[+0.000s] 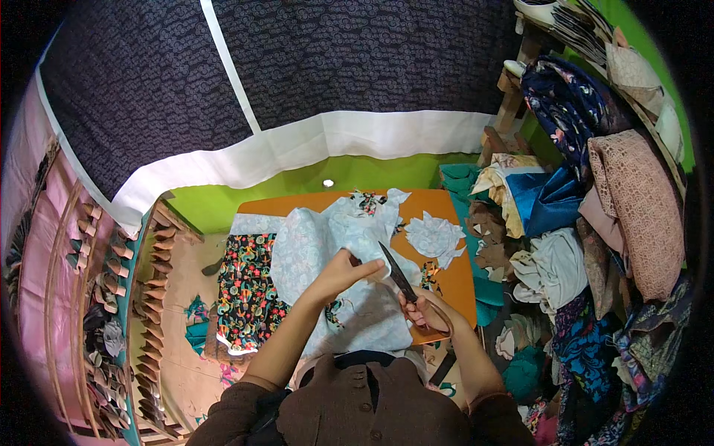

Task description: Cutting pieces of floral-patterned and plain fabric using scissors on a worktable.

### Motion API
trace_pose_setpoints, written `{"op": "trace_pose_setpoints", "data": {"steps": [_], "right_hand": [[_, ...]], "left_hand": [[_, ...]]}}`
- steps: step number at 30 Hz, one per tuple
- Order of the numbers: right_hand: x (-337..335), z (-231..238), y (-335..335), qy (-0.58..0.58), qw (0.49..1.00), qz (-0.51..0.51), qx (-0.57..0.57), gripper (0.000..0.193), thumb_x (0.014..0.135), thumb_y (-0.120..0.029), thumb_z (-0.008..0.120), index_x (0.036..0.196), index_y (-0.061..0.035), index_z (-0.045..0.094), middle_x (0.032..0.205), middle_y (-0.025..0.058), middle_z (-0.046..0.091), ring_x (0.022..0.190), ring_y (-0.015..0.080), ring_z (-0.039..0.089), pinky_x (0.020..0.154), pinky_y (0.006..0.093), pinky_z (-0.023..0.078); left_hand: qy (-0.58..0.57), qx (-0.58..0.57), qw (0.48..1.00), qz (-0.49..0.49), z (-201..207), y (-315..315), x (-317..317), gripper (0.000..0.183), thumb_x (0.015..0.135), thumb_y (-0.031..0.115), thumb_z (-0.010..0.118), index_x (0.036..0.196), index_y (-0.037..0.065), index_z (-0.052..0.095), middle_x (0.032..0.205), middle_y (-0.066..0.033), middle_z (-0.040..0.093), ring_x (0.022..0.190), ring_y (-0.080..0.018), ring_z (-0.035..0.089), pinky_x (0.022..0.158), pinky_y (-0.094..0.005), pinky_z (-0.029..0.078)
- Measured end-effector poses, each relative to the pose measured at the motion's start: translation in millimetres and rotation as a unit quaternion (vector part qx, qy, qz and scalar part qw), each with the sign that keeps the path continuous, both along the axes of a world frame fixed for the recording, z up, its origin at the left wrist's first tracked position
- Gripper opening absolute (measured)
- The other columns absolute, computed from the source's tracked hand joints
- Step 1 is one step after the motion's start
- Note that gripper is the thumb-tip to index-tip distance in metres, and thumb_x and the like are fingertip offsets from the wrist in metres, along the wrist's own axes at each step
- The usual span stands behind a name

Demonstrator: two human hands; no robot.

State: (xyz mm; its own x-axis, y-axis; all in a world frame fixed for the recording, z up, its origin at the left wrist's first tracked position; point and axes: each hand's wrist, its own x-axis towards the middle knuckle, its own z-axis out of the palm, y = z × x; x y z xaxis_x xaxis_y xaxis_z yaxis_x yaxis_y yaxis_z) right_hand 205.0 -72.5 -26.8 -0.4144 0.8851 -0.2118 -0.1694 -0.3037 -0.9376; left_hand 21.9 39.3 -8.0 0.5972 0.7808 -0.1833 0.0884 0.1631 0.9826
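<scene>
Over the orange table [455, 286] lies a pale bluish-white fabric [309, 238], bunched and folded, with some floral print showing at its far end. My left hand [338, 276] is closed at the fabric's middle, thumb pointing right; its fingertips are partly hidden. My right hand [425, 311] grips a pair of large dark scissors [398, 273]. The blades point up and to the left, close to my left thumb, and a brown handle loop curves below the hand. A black fabric with a colourful floral print [249, 290] hangs over the table's left side.
A heap of pale scraps [435, 236] sits on the table's right part. Piled fabrics [550, 267] crowd the right side, beside a patterned cushion-like bundle [636, 215]. Racks of wooden shoe-shaped forms [155, 312] stand at left. A dark curtain [357, 59] hangs at the back.
</scene>
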Motion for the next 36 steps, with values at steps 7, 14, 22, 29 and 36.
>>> {"op": "trace_pose_setpoints", "data": {"steps": [7,14,22,29,36], "right_hand": [[-13.7,-13.8,4.9,-0.014,0.996,-0.084,0.014,0.062,0.069,-0.066,0.040,0.087,-0.0076,0.042,0.066,-0.0053,0.034,0.052,0.0019,0.029,0.043,0.0155,0.024],[-27.1,-19.0,3.1,0.076,0.991,-0.107,-0.020,0.067,0.066,-0.069,0.038,0.088,-0.0063,0.039,0.066,-0.0051,0.032,0.051,0.0021,0.027,0.043,0.0146,0.022],[-30.4,-18.2,-2.9,0.056,0.993,-0.085,-0.063,0.063,0.069,-0.068,0.035,0.086,-0.0078,0.038,0.065,-0.0052,0.032,0.049,0.0021,0.024,0.042,0.0152,0.021],[-33.4,-30.0,-1.3,0.073,0.990,-0.087,-0.087,0.065,0.068,-0.071,0.031,0.087,-0.0089,0.040,0.064,-0.0053,0.031,0.048,0.0022,0.023,0.040,0.0155,0.020],[-42.0,-19.4,-4.7,0.060,0.989,-0.100,-0.088,0.061,0.070,-0.069,0.031,0.084,-0.0094,0.038,0.065,-0.0052,0.030,0.048,0.0018,0.023,0.040,0.0147,0.020]], "left_hand": [[-0.055,-0.003,0.996,0.076,-7.6,-6.4,7.9,0.018,0.075,0.015,0.062,0.070,0.002,0.051,0.069,0.0001,0.053,0.064,-0.0056,0.049,0.054,-0.0187,0.039],[0.080,0.062,0.991,0.085,-20.8,-6.5,6.6,0.015,0.075,0.013,0.060,0.068,0.001,0.056,0.065,0.0000,0.055,0.059,-0.0050,0.049,0.054,-0.0202,0.039],[0.042,0.061,0.994,0.080,-25.0,-6.5,2.7,0.016,0.074,0.014,0.061,0.070,-0.002,0.058,0.063,0.0003,0.056,0.058,-0.0057,0.049,0.053,-0.0197,0.039],[0.147,0.173,0.971,0.080,-16.4,-10.8,2.0,0.032,0.068,0.021,0.065,0.052,-0.001,0.049,0.047,0.0020,0.044,0.045,-0.0042,0.037,0.039,-0.0242,0.030],[0.151,0.166,0.974,0.041,-23.1,-9.3,-4.3,0.038,0.063,0.028,0.063,0.053,-0.005,0.050,0.045,-0.0126,0.045,0.041,-0.0134,0.040,0.041,-0.0309,0.034]]}}
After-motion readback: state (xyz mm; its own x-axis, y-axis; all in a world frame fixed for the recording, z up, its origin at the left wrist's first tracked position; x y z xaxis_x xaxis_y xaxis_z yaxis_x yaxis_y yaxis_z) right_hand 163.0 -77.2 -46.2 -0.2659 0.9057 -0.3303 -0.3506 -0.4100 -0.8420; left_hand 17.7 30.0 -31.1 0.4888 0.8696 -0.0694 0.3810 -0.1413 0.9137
